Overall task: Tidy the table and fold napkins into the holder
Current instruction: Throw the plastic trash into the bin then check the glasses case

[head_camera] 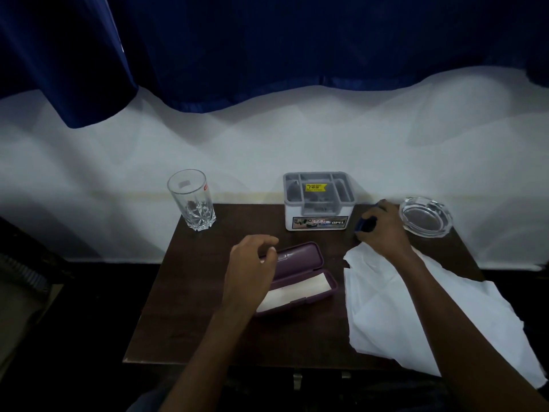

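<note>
A white napkin lies spread and rumpled over the right side of the dark wooden table. The grey and white holder, with several compartments, stands at the back middle. An open purple case with a white lining lies at the centre. My left hand hovers over the case's left end, fingers loosely curled, holding nothing. My right hand sits right of the holder, above the napkin's far corner, closed on a small dark blue object.
A clear cut-glass tumbler stands at the back left of the table. A glass ashtray sits at the back right corner. A white wall and dark blue curtain are behind the table.
</note>
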Demonstrator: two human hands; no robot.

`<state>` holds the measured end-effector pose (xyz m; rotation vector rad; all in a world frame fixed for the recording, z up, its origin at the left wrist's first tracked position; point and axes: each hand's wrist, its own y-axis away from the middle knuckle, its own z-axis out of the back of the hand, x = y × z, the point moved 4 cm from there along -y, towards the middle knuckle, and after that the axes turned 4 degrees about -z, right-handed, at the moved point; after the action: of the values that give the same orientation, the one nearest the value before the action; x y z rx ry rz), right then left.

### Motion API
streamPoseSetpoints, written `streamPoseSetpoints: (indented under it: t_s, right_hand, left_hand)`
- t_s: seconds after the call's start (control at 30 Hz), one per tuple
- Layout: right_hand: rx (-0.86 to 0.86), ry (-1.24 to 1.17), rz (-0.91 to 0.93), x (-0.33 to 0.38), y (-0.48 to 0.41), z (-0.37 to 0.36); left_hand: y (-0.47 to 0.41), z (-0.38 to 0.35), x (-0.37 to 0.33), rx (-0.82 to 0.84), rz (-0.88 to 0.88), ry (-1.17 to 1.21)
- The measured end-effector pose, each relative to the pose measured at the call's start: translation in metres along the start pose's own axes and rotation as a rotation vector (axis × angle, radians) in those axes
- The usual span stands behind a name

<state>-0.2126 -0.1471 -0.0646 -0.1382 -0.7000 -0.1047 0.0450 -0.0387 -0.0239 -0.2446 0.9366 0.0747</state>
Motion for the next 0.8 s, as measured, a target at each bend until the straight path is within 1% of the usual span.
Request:
streamPoseSetpoints:
  t_s: [0.17,0.33,0.4,0.43,0.5,0.57,0.63,0.67,0.73,0.8]
  right_hand:
    - [-0.073,-0.127,-0.026,0.004,-0.001,0.006]
    - [-0.221,-0.181,-0.015,0.031,0.011,0.025]
    - [-0.263,-0.214,0.005,0.051,0.025,0.034]
    - [-0.275,-0.245,0.020,0.062,0.033,0.037]
    - [-0.269,-0.336,0.047,0.085,0.054,0.038]
    - [-0.220,-0.427,0.058,0.106,0.076,0.032]
    - [-0.158,-0.455,0.065,0.122,0.096,0.019]
    - [-0.129,-0.450,0.072,0.128,0.104,0.011]
    - [-0.087,-0.438,0.096,0.137,0.116,-0.003]
    - [-0.071,-0.441,0.137,0.142,0.121,-0.012]
  left_hand:
    - [-0.002,0.003,0.002,-0.054,0.103,0.143]
    - [-0.003,0.008,0.006,-0.158,0.199,0.276]
    - [-0.003,0.009,0.004,-0.161,0.215,0.375]
    - [-0.003,0.008,0.001,-0.137,0.217,0.423]
    - [-0.003,0.005,-0.005,-0.035,0.188,0.510]
    - [0.000,-0.002,-0.012,0.107,0.111,0.560]
    - [0.004,-0.011,-0.016,0.235,0.026,0.588]
    - [0.006,-0.015,-0.018,0.260,-0.013,0.603]
    - [0.007,-0.016,-0.018,0.209,-0.072,0.603]
    - [0.006,-0.011,-0.016,0.063,-0.137,0.491]
